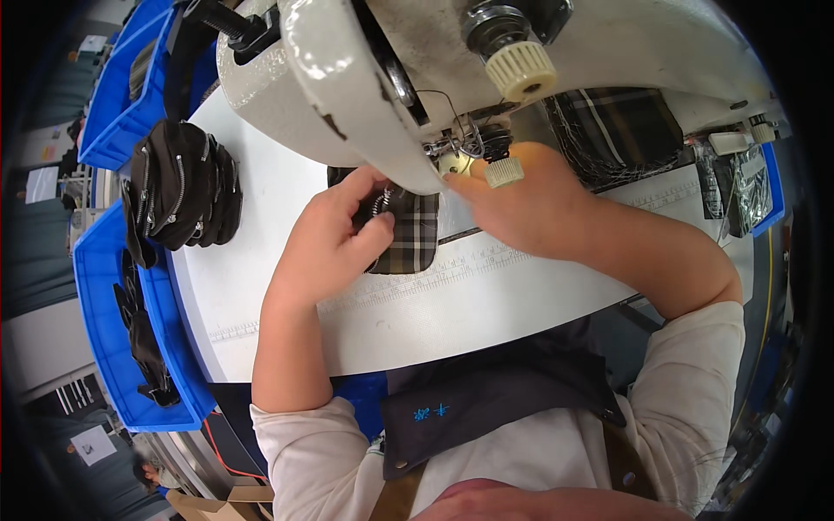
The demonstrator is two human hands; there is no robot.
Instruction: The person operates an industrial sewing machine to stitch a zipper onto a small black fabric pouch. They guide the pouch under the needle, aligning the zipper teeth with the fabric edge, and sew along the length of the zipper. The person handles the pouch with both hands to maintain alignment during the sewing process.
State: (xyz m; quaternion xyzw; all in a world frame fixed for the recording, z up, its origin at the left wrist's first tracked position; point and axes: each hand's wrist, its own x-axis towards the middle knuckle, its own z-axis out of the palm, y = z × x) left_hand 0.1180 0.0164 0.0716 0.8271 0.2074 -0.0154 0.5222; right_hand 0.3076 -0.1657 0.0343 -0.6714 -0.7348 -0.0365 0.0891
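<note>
A white sewing machine [308, 65] fills the top of the head view. Under it lies a brown plaid fabric piece [404, 243] with a dark zippered section. My left hand [334, 239] grips this piece, thumb and fingers closed at its zipper. My right hand [530, 208] is closed at the needle and presser foot [456, 152], fingertips partly hidden and slightly blurred; what they hold cannot be made out. Dark pouches [178, 191] with silver zippers are piled on the white table [408, 326] left of my left hand.
Blue bins [91, 304] with dark pieces line the left. A plaid fabric stack [621, 130] lies behind my right hand. Packets [743, 182] and a blue tray [773, 204] sit at the right edge. A co-worker [148, 473] shows at lower left, beside a cardboard box [195, 508].
</note>
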